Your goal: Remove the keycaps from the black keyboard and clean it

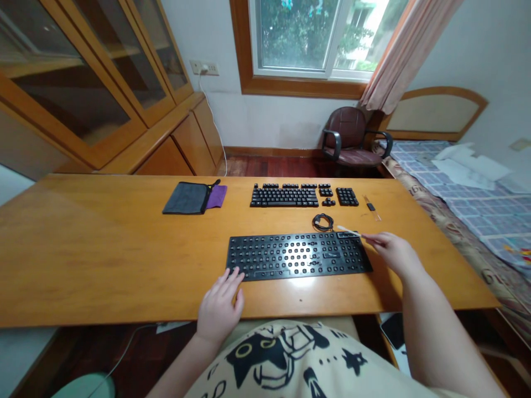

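A black keyboard base (269, 257) with its keycaps off lies near the front of the desk. My left hand (222, 301) rests with spread fingers on its front left corner. Over the base's back right corner, my right hand (390, 249) pinches a thin white-tipped stick (350, 230); whether it is a brush or a swab I cannot tell. The tip points left, and I cannot tell if it touches the base. Behind the base sits a coiled black cable (322, 222). Farther back, loose black keycaps (284, 197) are laid out in keyboard order.
Right of the number-pad keycaps (347, 197) lies a small tool (370, 207) with a black middle and thin ends. A grey cloth (186, 198) and a purple cloth (216, 196) lie at the back left of the wooden desk (103, 249). A chair (352, 135) stands beyond.
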Available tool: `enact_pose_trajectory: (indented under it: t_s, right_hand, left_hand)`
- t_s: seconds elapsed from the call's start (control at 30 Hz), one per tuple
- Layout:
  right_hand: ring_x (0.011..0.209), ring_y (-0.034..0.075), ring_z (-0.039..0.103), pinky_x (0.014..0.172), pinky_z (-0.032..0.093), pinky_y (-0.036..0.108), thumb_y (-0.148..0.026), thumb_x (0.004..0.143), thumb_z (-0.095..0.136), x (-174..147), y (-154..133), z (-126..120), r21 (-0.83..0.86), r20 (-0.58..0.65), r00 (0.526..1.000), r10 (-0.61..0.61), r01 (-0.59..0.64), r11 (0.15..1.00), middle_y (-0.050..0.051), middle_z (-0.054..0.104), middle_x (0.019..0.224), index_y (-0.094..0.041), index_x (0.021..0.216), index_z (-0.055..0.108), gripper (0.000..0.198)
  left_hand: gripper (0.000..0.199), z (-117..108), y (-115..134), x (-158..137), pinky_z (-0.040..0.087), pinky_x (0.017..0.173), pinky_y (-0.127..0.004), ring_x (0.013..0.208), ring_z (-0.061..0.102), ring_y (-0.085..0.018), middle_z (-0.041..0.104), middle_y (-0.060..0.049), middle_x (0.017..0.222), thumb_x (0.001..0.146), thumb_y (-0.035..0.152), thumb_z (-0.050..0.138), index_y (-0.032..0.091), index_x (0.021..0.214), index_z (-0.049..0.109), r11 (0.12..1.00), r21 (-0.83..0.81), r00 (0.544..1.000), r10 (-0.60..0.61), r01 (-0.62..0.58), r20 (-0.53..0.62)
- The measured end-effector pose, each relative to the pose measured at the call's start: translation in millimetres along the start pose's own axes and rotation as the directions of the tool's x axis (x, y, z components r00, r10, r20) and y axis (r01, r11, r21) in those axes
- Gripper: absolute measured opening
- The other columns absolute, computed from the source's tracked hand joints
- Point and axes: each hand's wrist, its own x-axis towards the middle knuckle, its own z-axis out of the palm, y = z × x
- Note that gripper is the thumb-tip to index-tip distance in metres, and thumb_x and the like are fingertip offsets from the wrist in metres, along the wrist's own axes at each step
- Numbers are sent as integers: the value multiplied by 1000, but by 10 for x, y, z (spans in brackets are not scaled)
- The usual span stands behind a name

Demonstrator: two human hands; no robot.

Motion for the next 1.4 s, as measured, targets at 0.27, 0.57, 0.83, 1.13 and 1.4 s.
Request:
enact_pose_trajectory:
  t_s: [0.27, 0.57, 0.83, 1.13, 1.4]
  right_hand:
    - [89, 24, 64, 83, 49, 36, -41, 80, 54, -68, -93, 157, 154, 61, 998, -17, 7, 988, 5, 72, 95, -26, 97, 73, 30]
    - [88, 22, 64, 77, 49, 33, -40, 84, 49, -61, -224, 158, 58, -140, 990, 9, -1, 998, 5, 70, 98, -26, 101, 72, 32]
    - [66, 25, 64, 52, 44, 31, -66, 74, 50, -397, 184, -136, -60, -51, 945, 324, -327, 943, 6, 70, 67, -21, 75, 74, 51]
    - [55, 27, 61, 45, 38, 34, -63, 81, 38, -569, 425, -293, -262, -290, 841, 456, -528, 808, 15, 69, 70, -22, 79, 73, 53]
    - [99, 24, 65, 76, 51, 29, -34, 84, 44, -563, 107, 69, 21, 55, 990, 129, -130, 991, 5, 69, 109, -25, 120, 62, 41]
  left_hand:
    - [35, -8, 8, 15, 49, 92, -40, 115, 56, -27, 61, -4, 123, 84, 25, 47, 21, 115, 62, 1000, -25, 1000, -9, 9, -17]
    - [37, 0, -5, 5, 49, 92, -40, 116, 55, -26, 61, -5, 124, 84, 24, 46, 21, 117, 61, 1000, 3, 1000, 12, -11, -8]
    - [36, -11, -1, 15, 49, 93, -40, 114, 57, -26, 61, -5, 123, 84, 24, 46, 19, 116, 61, 1000, 15, 1000, 21, -21, -18]
    - [36, 12, -9, 13, 48, 93, -40, 115, 56, -27, 61, -4, 124, 83, 25, 47, 20, 117, 61, 1000, -9, 999, 20, -20, -26]
    - [36, 17, -11, 8, 47, 94, -40, 115, 56, -26, 61, -5, 124, 84, 25, 47, 19, 116, 61, 999, 22, 999, 27, -27, -25]
